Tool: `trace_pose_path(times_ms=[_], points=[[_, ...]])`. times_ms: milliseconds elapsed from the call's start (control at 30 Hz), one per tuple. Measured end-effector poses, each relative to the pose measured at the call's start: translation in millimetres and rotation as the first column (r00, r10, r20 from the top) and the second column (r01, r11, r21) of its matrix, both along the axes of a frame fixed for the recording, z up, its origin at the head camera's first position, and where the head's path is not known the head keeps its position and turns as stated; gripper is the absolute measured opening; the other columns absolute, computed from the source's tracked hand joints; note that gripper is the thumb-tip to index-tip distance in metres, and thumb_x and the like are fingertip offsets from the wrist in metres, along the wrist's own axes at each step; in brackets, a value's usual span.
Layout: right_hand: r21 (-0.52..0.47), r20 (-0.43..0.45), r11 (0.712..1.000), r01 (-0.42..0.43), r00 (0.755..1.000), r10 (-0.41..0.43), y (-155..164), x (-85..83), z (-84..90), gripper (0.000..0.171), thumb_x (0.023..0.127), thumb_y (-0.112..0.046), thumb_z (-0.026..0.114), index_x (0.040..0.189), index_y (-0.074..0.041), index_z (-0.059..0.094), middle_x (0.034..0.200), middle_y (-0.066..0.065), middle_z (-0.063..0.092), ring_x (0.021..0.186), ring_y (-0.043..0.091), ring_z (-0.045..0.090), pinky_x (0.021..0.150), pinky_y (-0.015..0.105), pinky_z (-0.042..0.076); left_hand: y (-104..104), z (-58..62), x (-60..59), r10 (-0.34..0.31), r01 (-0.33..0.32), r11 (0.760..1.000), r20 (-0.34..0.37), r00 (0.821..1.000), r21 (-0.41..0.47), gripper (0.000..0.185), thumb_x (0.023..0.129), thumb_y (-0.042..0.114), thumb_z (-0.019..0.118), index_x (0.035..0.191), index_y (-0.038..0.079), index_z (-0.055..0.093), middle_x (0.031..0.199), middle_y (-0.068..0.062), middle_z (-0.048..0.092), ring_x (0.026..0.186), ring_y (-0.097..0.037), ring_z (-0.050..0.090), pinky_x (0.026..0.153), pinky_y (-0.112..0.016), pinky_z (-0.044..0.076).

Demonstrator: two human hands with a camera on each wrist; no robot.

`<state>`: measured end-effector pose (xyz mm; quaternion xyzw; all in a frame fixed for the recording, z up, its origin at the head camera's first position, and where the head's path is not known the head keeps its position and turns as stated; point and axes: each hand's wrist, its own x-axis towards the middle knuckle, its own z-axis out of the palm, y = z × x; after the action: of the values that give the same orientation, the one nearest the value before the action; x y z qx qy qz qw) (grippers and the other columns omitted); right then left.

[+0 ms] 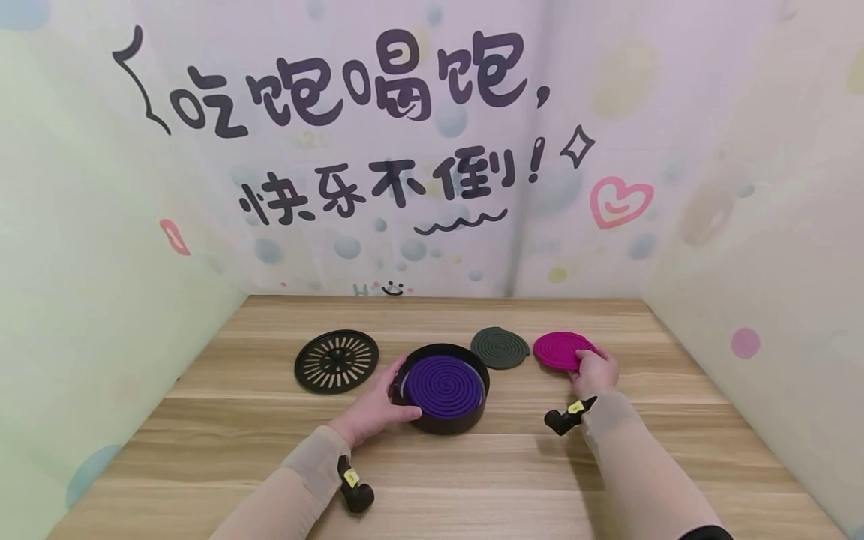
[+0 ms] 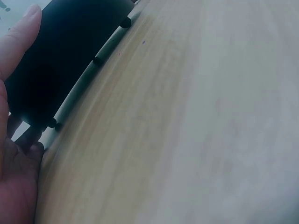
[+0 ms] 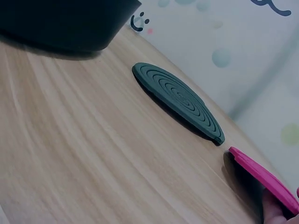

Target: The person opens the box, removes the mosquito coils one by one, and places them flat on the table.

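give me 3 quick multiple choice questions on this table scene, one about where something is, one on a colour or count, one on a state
1. Where does the slotted black lid lie?
A. left of the black tray
B. on the pink coil
C. inside the tray

2. What colour is the coil inside the black tray?
A. green
B. purple
C. pink

3. What is the right hand doing?
A. lying flat on bare wood
B. holding the lid
C. gripping the edge of the pink coil

Answers: 1 A, the lid sits beside the tray's left; 2 B, the purple coil fills it; 3 C, the fingers lift the coil's near edge.

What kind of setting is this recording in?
Probably a staged tabletop booth, not a real room: a wooden table boxed in by printed pastel backdrop panels, with spiral coils and a black tray laid out.
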<state>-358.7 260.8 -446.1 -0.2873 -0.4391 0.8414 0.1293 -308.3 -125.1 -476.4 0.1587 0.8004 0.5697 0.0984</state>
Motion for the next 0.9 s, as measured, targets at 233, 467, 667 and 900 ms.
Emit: trace_pose_path(times_ms=[233, 467, 667, 900], points=[[0.076, 0.002, 0.997, -0.005, 1.0, 0.005, 0, -1.7, -3.5, 0.066, 0.092, 0.003, 0.046, 0.152, -0.005, 0.019, 0.15, 0.01, 0.029, 0.117, 0.014, 0.041, 0.103, 0.031, 0.037, 0, -1.1, -0.2, -0.006, 0.006, 1.0, 0.002, 1.0, 0.01, 0.106, 0.074, 0.025, 0.084, 0.155, 0.02, 0.015, 0.155, -0.018, 0.019, 0.137, -0.034, 0.031, 0.111, -0.049, 0.026], [0.173, 0.031, 0.985, -0.018, 0.999, 0.013, 0, -3.8, -4.1, 0.064, 0.094, -0.007, 0.049, 0.151, -0.003, 0.021, 0.15, 0.01, 0.029, 0.135, 0.017, 0.028, 0.11, 0.029, 0.028, 1, 1.9, -0.5, -0.005, 0.005, 1.0, -0.001, 1.0, 0.016, 0.106, 0.074, 0.022, 0.084, 0.155, 0.018, 0.015, 0.155, -0.018, 0.019, 0.138, -0.034, 0.03, 0.111, -0.049, 0.025], [0.258, 0.057, 0.966, 0.007, 0.998, -0.023, -8, 1.6, 8.1, 0.067, 0.095, -0.01, 0.048, 0.153, -0.001, 0.014, 0.155, 0.011, 0.025, 0.14, 0.018, 0.023, 0.112, 0.025, 0.022, 1, 1.9, -4.6, -0.012, 0.012, 1.0, -0.001, 1.0, 0.011, 0.107, 0.074, 0.023, 0.084, 0.155, 0.016, 0.014, 0.155, -0.018, 0.018, 0.138, -0.034, 0.029, 0.111, -0.049, 0.025], [0.288, 0.081, 0.957, 0.015, 0.996, -0.04, -10, 3.0, 7.1, 0.058, 0.093, -0.008, 0.047, 0.148, 0.002, 0.029, 0.15, 0.012, 0.033, 0.135, 0.02, 0.031, 0.11, 0.027, 0.027, 0, 0.4, -2.9, -0.008, 0.008, 1.0, 0.011, 1.0, 0.012, 0.107, 0.074, 0.023, 0.084, 0.155, 0.019, 0.014, 0.156, -0.019, 0.017, 0.139, -0.035, 0.029, 0.112, -0.049, 0.024]])
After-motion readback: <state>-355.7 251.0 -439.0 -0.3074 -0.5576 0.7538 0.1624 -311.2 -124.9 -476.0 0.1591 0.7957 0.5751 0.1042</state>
